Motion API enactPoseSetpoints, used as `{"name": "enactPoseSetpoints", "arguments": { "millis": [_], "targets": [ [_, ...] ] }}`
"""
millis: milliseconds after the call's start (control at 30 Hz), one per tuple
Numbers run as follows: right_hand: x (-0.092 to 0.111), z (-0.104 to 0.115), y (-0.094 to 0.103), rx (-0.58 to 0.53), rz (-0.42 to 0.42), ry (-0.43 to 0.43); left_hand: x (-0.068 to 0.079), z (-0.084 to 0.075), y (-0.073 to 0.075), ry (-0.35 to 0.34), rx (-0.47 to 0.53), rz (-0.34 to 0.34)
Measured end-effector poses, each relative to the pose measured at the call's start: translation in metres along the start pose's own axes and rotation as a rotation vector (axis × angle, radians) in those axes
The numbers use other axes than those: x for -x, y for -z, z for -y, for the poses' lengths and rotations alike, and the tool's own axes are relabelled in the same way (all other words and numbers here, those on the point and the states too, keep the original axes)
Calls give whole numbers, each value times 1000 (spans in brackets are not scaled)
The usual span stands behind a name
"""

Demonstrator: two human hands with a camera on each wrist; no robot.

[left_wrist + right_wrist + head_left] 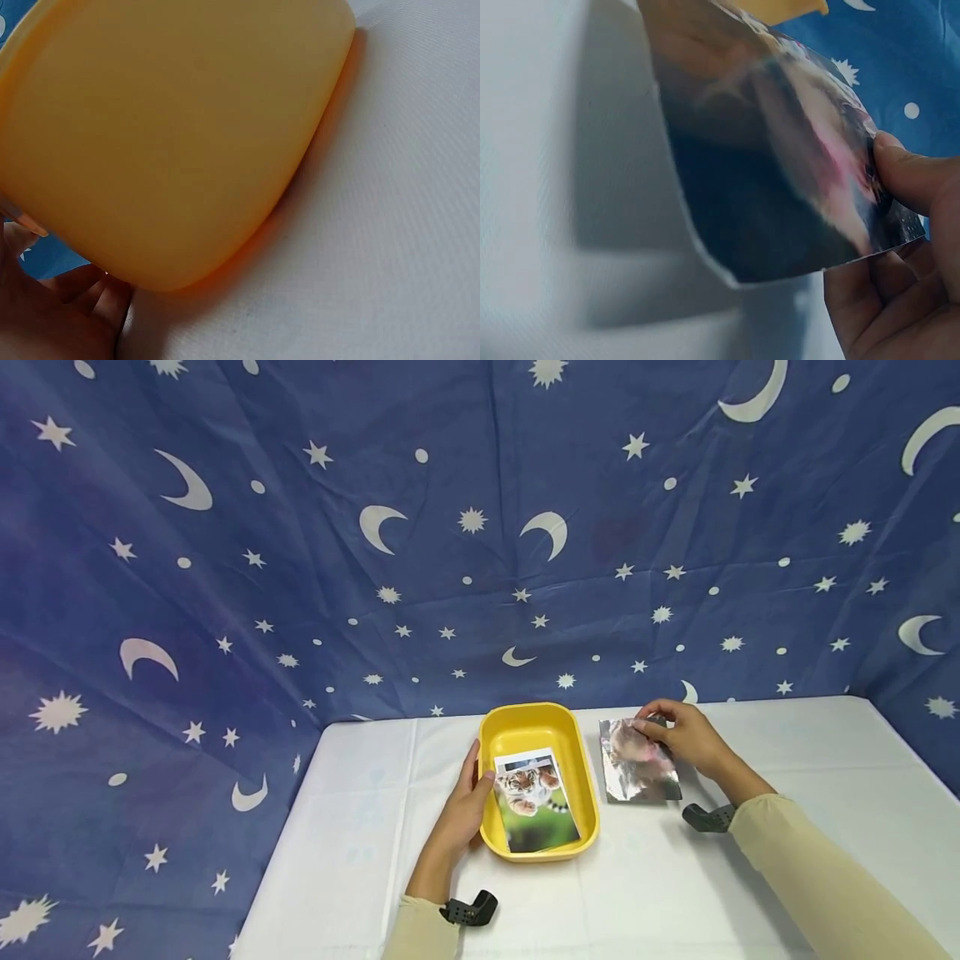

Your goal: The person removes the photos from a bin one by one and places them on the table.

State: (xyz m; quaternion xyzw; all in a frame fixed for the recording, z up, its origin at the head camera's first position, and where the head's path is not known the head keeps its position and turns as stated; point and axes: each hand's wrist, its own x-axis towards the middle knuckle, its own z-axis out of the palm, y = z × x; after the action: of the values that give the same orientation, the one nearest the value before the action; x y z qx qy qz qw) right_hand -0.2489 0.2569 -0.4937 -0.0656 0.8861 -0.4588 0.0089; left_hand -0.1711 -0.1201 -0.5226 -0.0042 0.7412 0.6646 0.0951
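Observation:
A yellow plastic tub point(532, 717) sits on the white-covered table. My left hand point(460, 814) grips its left wall, thumb over the rim and fingers outside. Inside the tub lie photo prints, the top one a tiger picture point(536, 810) with a green background. To the right of the tub, my right hand point(686, 739) pinches a glossy photo print point(637, 777) at its far edge, thumb on the face and fingers behind. In the right wrist view the print point(772, 165) is tilted, its lower edge casting a shadow on the cloth; glare hides much of its picture.
A white cloth point(360, 827) covers the table. Behind and at the sides hangs a blue fabric point(465, 568) with white moons and stars. A dark wrist camera point(471, 910) is strapped to the left wrist and another camera point(708, 818) to the right.

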Motion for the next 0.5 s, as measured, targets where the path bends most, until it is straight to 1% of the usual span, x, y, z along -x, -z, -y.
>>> {"name": "enactPoseSetpoints", "arguments": {
  "millis": [133, 233, 333, 500],
  "targets": [
    [-3, -6, -2, 25, 2, -28, 2, 0, 1, 7, -13, -3],
    [-5, -8, -2, 46, -1, -30, 2, 0, 1, 6, -24, -7],
    [-7, -9, -3, 61, -5, -23, 1, 1, 2, 0, -34, -12],
    [-9, -10, -5, 142, -18, 14, 1, 1, 2, 10, -39, -15]
  ]
}}
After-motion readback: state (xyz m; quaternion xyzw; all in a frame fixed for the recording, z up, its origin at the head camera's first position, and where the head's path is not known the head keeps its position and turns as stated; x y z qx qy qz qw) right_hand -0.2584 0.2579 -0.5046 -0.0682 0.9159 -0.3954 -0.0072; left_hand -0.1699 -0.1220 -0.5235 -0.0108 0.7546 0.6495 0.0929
